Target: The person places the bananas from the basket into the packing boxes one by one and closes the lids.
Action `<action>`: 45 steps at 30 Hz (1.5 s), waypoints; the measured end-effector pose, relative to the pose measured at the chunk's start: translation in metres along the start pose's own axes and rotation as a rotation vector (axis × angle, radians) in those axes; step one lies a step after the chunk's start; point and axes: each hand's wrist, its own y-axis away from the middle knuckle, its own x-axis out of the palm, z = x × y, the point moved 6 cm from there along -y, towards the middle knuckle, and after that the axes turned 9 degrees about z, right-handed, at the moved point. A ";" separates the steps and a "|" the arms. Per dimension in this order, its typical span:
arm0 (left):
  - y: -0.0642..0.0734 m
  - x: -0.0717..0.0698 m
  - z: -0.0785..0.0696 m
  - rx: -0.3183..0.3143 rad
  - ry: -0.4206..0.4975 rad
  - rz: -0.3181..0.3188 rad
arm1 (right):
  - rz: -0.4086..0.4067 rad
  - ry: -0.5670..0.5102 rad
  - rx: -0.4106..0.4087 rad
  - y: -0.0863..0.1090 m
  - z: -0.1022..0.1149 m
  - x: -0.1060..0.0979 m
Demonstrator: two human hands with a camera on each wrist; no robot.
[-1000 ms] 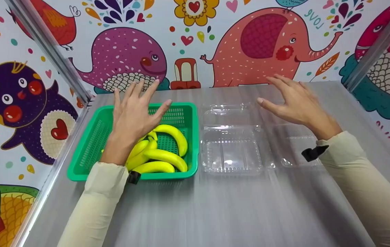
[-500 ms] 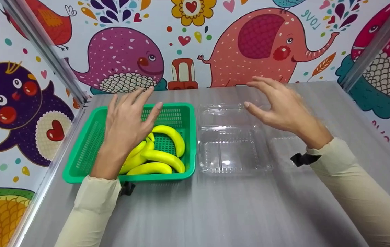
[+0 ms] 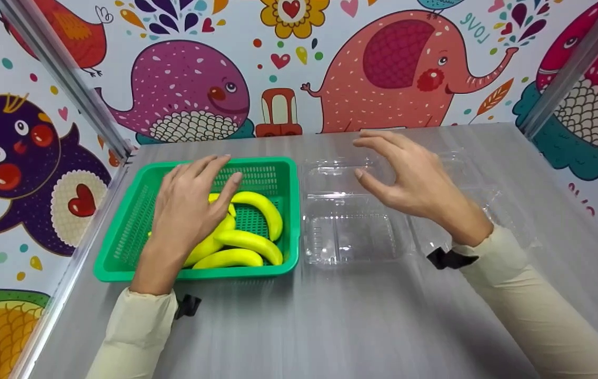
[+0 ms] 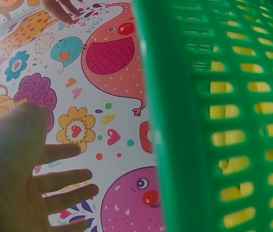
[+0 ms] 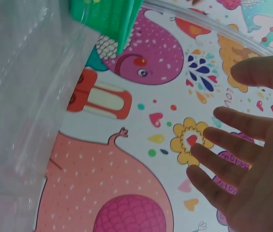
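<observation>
In the head view my left hand (image 3: pixel 186 210) hovers over a green plastic basket (image 3: pixel 293 210), its fingers spread and holding nothing. Several yellow bananas (image 3: pixel 249 242) lie in the basket, some of them hidden behind that hand. My right hand (image 3: pixel 409 179) is over the clear plastic containers, fingers apart and loosely bent, with nothing in it. One clear container (image 3: pixel 351 237) stands open beside the basket. A second clear container (image 3: pixel 488 210) sits to its right, partly covered by my right hand and wrist. The left wrist view shows the basket's slotted wall (image 4: pixel 175 121) close by, with yellow behind it.
A grey table (image 3: pixel 299 326) carries the basket and containers. Behind it rises a wall (image 3: pixel 299 68) printed with cartoon animals, and another printed panel (image 3: pixel 30 173) closes the left side. Metal posts (image 3: pixel 62 68) stand at the corners.
Both hands have come lower and nearer the body. The right hand has moved left, from the right container toward the one beside the basket. The bananas stay in place.
</observation>
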 end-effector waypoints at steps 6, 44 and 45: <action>0.012 -0.002 0.014 -0.010 0.000 -0.035 | 0.004 -0.064 -0.026 0.004 0.016 0.014; 0.075 -0.018 0.159 -0.378 0.089 -0.020 | 0.207 -0.043 -0.144 -0.033 0.086 0.082; 0.075 -0.017 0.160 -0.383 0.094 -0.021 | 0.216 -0.044 -0.148 -0.034 0.087 0.084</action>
